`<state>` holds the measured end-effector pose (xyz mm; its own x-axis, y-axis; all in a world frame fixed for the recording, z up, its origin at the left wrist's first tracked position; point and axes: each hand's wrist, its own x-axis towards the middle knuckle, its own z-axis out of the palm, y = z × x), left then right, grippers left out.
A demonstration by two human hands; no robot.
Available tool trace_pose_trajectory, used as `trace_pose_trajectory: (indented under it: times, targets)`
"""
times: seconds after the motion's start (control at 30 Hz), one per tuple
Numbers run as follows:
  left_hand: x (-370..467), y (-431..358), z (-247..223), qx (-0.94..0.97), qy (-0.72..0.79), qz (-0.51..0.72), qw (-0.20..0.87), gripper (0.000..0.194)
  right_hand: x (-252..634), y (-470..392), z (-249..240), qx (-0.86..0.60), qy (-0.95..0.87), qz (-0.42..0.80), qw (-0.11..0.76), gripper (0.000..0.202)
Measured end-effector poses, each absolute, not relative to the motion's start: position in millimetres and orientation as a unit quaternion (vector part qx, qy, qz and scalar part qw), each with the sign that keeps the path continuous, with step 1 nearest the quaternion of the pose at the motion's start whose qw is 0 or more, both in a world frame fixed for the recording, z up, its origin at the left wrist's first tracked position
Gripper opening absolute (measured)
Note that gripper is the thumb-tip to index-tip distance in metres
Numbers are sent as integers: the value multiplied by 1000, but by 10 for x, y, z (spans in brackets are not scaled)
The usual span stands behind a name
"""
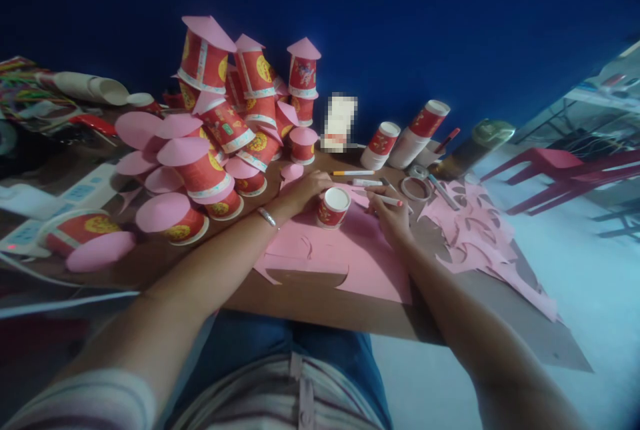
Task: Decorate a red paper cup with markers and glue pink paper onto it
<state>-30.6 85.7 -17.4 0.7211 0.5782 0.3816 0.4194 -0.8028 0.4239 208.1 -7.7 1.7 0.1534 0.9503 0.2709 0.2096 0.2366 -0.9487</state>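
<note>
A red paper cup (331, 218) with a white rim stands on a sheet of pink paper (373, 253) that has curved pieces cut out of it. My left hand (311, 189) is against the left and far side of this cup, fingers bent around it; the fingertips are partly hidden. To the cup's right, my right hand (391, 218) grips a white pen (391, 201) with a red end, its tip toward the cup. Beyond the cup lie an orange-and-white pen (354, 173) and a white pen-like item (367, 183).
Red cup lanterns with pink cone tops (207, 60) are piled at left, near a power strip (75, 197). Stacked cups (419, 133), a tape roll (415, 189) and pink paper scraps (475, 230) lie at right. A blue wall (425, 30) rises behind; red stools (555, 163) stand beyond.
</note>
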Motion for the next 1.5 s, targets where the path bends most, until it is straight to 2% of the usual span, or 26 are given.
trace_pose_trajectory:
  times: [0.33,0.5,0.77,0.97,1.17,1.5]
  targets:
    - [-338,844,-276,881,321,296,184,27,2086,-60,9,-498,-537,392,557,34]
    - [-331,809,-187,812,362,377,260,15,2101,-74,25,-496,-535,397,556,36]
    - [-360,707,-36,778,328,393,364,20,2097,-74,17,-475,-526,432,558,46]
    - [-336,706,-69,792,291,398,360,15,2095,-68,-11,-477,-530,435,550,45]
    - [-353,707,-72,782,324,399,352,16,2095,-81,-10,-478,-538,409,561,40]
    - [-350,687,-45,794,276,390,377,15,2075,-83,-5,-460,-515,461,557,46]
